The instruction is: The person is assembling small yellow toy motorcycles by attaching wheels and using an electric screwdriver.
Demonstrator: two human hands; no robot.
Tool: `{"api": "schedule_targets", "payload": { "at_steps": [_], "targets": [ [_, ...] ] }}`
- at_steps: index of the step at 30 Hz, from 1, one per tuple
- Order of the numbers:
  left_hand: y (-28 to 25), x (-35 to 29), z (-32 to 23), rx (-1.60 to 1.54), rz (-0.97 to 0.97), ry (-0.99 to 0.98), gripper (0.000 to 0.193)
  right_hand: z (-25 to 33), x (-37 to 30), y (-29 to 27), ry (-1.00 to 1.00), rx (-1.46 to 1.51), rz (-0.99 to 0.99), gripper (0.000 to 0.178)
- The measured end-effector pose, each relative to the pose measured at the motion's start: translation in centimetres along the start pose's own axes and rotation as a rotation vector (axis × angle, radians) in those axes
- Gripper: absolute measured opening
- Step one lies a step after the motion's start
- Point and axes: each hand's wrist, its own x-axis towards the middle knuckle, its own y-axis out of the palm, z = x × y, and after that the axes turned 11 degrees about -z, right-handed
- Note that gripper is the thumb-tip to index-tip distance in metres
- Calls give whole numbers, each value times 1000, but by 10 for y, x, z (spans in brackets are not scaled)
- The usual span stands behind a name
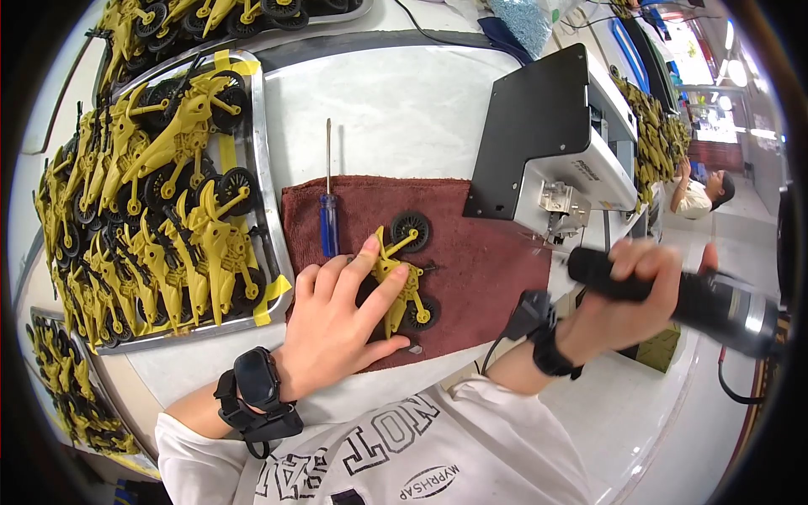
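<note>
A yellow toy motorcycle [410, 290] with black wheels lies on its side on a dark red cloth [471, 261]. My left hand [337, 303] rests over it and grips it, fingertips pressed on its yellow body and thumb near the lower wheel. Part of the toy is hidden under that hand. Off to the right, above the table's edge, my right hand [644, 282] is wrapped round a black electric screwdriver [715, 303], somewhat smeared by motion. A screwdriver [329, 220] with a blue handle lies at the cloth's upper left, its metal shaft pointing away from me.
On the left, a metal tray [273, 210] with yellow tape holds several yellow toy motorcycles; more trays stand behind and nearer. A black-and-white machine [539, 126] with a metal feed head stands right of the cloth. Another person [700, 194] is farther right.
</note>
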Motion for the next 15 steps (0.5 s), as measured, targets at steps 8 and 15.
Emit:
{"api": "schedule_targets", "payload": {
  "at_steps": [8, 15],
  "targets": [
    [-3, -2, 5, -7, 11, -7, 77, 21, -78, -3, 84, 447, 537, 69],
    [-4, 1, 3, -40, 26, 13, 74, 32, -94, -9, 277, 419, 632, 75]
  ]
}}
